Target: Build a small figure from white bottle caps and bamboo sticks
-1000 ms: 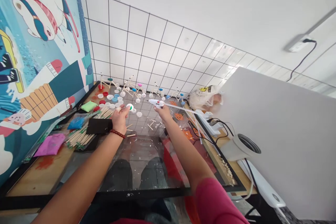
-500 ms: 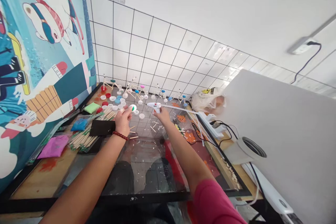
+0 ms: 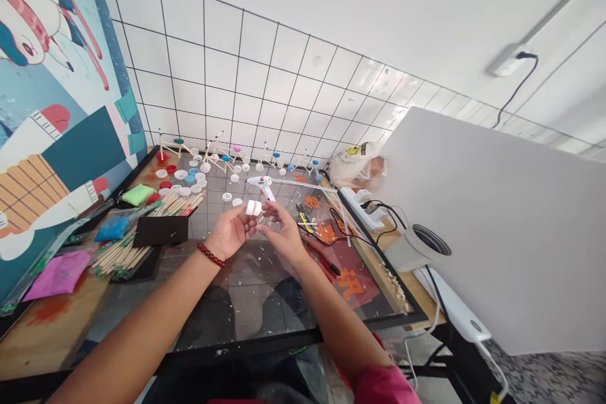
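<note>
My left hand (image 3: pixel 231 232) is raised over the glass table top (image 3: pixel 258 303), fingers closed on a white bottle cap (image 3: pixel 253 207). My right hand (image 3: pixel 281 230) meets it from the right, its fingertips pinched near the cap on something too small to make out. A white glue gun (image 3: pixel 261 184) rests on the table just beyond both hands. A red bead bracelet sits on my left wrist.
Loose bottle caps (image 3: pixel 187 178) and small stick-and-cap models (image 3: pixel 222 156) line the tiled back wall. Wooden sticks (image 3: pixel 142 233), a black pad (image 3: pixel 160 230) and coloured packets lie at left. A power strip (image 3: pixel 362 205), cables, a plastic bag (image 3: pixel 355 167) and a white board (image 3: pixel 492 227) stand at right.
Both hands drew back from the far table toward me and came together. My right hand left the glue gun, which now lies on the table. The view shifted left and down.
</note>
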### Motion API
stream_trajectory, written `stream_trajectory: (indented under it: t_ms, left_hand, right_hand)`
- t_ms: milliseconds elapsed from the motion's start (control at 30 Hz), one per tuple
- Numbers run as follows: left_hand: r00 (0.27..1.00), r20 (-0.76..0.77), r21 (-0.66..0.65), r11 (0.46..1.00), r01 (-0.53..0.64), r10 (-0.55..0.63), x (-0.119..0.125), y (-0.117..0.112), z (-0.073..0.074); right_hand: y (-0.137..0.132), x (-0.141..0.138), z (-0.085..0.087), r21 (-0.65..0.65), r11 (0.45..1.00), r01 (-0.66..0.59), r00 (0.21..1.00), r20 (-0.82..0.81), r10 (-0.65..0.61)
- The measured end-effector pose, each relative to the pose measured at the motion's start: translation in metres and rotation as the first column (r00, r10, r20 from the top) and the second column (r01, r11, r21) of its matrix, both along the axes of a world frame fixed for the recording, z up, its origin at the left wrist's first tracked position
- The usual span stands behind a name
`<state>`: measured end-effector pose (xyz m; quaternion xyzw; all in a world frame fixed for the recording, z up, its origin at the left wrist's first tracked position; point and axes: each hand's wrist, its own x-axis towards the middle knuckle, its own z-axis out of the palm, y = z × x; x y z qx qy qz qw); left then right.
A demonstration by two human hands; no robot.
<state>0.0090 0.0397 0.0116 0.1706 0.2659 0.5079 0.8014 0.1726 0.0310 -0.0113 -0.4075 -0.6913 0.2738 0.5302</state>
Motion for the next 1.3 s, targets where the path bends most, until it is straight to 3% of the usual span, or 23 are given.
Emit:
stream_trajectory:
  t_ms: [133, 300, 400, 500, 633, 933, 1167, 1300]
  left_hand:
    - [0.998, -0.032, 0.022, 0.999, 0.049, -0.048, 0.008, -0.005, -0.005]
    - [0.990, -0.104, 0.040, 0.995, 0.096, -0.091, 0.012, -0.006, -0.012]
    - [0.978, -0.206, 0.128, 0.992, 0.004, 0.023, 0.011, -0.004, -0.013]
    - [0.927, -0.319, 0.327, 0.941, -0.089, 0.198, 0.006, -0.001, -0.013]
    - [0.866, -0.428, 0.533, 0.846, 0.012, 0.257, -0.002, 0.002, -0.011]
    - [0.812, -0.521, 0.600, 0.789, 0.130, 0.263, -0.008, 0.002, -0.010]
    - [0.766, -0.553, 0.634, 0.763, 0.130, 0.329, -0.009, 0.000, -0.004]
    - [0.694, -0.578, 0.670, 0.735, 0.104, 0.429, -0.008, -0.003, 0.001]
  right_hand:
    - [0.003, 0.005, -0.010, 0.024, 1.000, -0.001, 0.998, -0.066, 0.003]
    - [-0.001, 0.013, -0.003, 0.074, 0.997, -0.021, 0.999, -0.024, 0.023]
    - [-0.003, 0.016, 0.003, 0.107, 0.994, 0.015, 1.000, -0.017, -0.013]
    - [-0.005, 0.018, 0.006, 0.142, 0.989, 0.052, 0.998, 0.013, -0.054]
    - [-0.008, 0.018, 0.011, 0.176, 0.984, 0.035, 0.997, 0.058, -0.046]
    - [-0.011, 0.016, 0.017, 0.178, 0.984, -0.022, 0.996, 0.089, 0.007]
    - [-0.011, 0.017, 0.017, 0.156, 0.988, -0.024, 0.995, 0.098, 0.009]
    - [-0.011, 0.018, 0.017, 0.167, 0.986, -0.024, 0.995, 0.102, 0.007]
